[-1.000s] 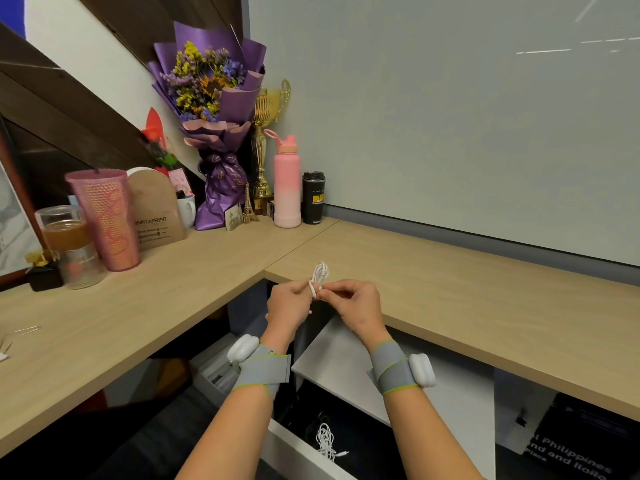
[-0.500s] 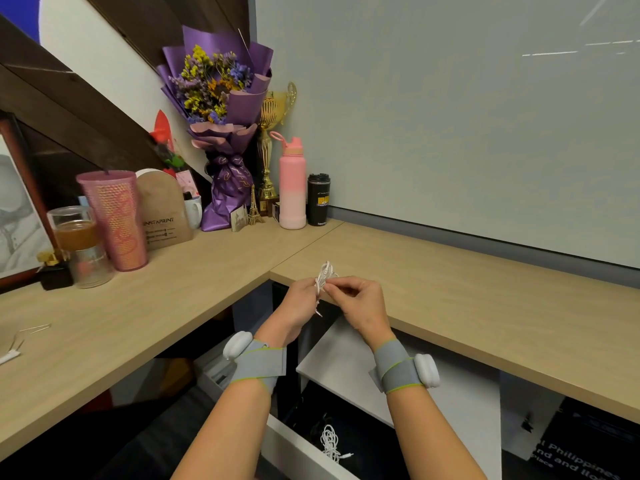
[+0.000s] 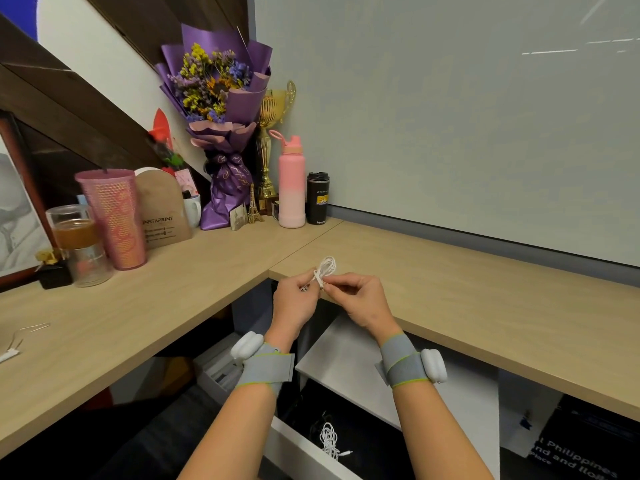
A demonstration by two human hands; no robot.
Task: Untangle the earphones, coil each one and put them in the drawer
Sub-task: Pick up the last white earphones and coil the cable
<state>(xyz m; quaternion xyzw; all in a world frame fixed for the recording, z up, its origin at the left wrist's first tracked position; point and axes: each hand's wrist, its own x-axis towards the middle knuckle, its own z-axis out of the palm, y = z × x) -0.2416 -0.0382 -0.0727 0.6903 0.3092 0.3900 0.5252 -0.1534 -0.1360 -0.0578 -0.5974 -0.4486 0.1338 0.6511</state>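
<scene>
Earphones, coiling step. At far left, a thin white lead (image 3: 20, 341) is lying loose on the pale wood-grain desk (image 3: 104, 323); whether it is another earphone cannot be told. Left hand (image 3: 294, 303) is curling its fingers round the lower end of a white earphone bundle (image 3: 327, 268), which is being held in the air just over the desk's inner edge, its glossy loops standing up above the fingers. Directly below, a second white coil (image 3: 330, 441) is lying in the open drawer (image 3: 301, 452), which is dark inside with a smooth white front. Right hand (image 3: 360, 299) is pinching the bundle's waist between thumb and forefinger, apparently winding the tail round it. For a good result, the left hand should be pressing the loops flat and even while the right is laying each turn snug, not tight. The thin, rubbery cable looks springy and is likely to uncoil if slackened.
</scene>
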